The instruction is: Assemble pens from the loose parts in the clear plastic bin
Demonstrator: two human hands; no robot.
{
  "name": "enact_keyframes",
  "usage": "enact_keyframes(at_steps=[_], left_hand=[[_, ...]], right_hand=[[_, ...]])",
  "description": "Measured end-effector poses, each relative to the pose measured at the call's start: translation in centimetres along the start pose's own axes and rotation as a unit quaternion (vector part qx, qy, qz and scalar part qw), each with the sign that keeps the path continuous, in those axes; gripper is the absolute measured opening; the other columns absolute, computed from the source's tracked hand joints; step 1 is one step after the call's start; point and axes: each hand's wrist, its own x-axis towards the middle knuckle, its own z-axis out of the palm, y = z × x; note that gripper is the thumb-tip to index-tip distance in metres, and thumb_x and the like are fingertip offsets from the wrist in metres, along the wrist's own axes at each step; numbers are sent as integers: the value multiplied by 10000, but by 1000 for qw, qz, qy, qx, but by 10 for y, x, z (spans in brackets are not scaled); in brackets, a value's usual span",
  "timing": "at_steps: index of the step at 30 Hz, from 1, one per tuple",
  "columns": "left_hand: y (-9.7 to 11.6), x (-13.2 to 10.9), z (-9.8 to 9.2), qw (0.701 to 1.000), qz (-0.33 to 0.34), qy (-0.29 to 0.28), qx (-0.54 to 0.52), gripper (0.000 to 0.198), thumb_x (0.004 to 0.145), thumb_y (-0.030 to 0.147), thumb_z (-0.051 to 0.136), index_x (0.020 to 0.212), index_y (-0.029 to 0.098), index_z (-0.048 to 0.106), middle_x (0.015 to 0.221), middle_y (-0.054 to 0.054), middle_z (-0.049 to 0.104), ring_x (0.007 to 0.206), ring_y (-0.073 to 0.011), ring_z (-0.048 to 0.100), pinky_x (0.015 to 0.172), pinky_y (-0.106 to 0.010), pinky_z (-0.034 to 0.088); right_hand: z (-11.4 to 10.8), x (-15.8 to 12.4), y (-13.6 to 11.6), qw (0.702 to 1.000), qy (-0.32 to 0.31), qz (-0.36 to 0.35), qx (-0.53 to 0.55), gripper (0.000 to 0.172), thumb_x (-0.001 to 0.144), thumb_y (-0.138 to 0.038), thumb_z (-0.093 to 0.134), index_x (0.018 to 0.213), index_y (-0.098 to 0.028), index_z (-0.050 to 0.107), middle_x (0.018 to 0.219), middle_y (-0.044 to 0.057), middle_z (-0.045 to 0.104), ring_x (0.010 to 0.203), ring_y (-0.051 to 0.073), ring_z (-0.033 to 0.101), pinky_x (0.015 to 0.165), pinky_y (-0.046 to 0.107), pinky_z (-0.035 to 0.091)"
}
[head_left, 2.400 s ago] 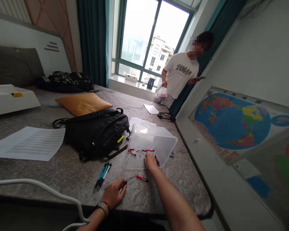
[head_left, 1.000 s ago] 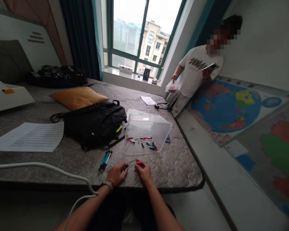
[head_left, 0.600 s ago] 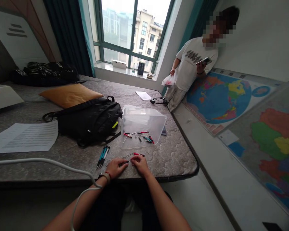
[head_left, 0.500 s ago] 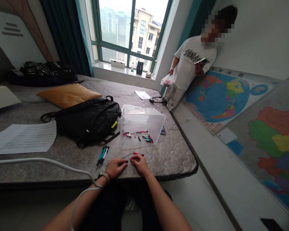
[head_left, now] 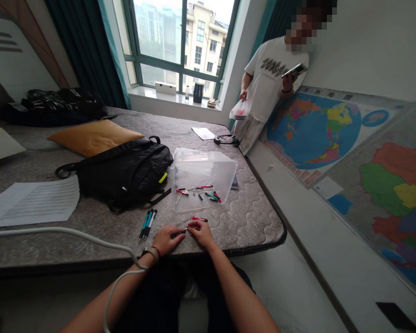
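My left hand (head_left: 165, 239) and my right hand (head_left: 200, 232) rest close together on the near edge of a grey mattress (head_left: 249, 217). The left pinches a dark pen part (head_left: 179, 235). The right's fingertips are pinched at its tip, on a small piece I cannot make out. A red pen part (head_left: 199, 219) lies just beyond my right hand. Further back, a clear plastic box (head_left: 203, 172) lies on its side with several small pen parts (head_left: 201, 192) on its wall. A bundle of blue and black pens (head_left: 146, 224) lies left of my hands.
A black backpack (head_left: 125, 173), an orange cushion (head_left: 92, 138) and a printed sheet (head_left: 31, 203) lie on the mattress to the left. A white cable (head_left: 72, 233) crosses the near edge. Another person (head_left: 268, 88) stands at the far right corner with a phone. Maps (head_left: 319, 125) cover the floor.
My right hand has come back from the clear box to meet my left hand at the mattress edge. Both now stay pinched together; the view has shifted a little.
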Motion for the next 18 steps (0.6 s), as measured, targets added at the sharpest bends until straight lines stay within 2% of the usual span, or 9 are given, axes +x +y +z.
enact_keyframes(at_steps=[6,11,18], left_hand=[[2,1,-1,1000,0,-7,6,441,884,578,498,1019,249,760,841,-47,719,799,-194,588,737,-299,402],[-2,2,1,1000,-6,-21,-2,444,875,576,505,1023,242,759,883,-54,727,835,-201,597,754,-298,407],[-7,5,2,999,-17,-40,-13,463,868,594,494,1015,247,763,898,-54,735,843,-215,602,759,-310,408]], right_hand=[[2,2,2,999,-13,6,34,364,639,-397,800,894,-169,676,881,66,735,799,203,690,706,308,512],[3,5,3,999,-9,21,27,386,637,-425,799,892,-161,677,817,46,709,671,172,652,586,271,479],[4,4,2,1000,4,16,-21,239,684,-316,766,853,-170,680,687,-6,637,579,127,575,560,242,445]])
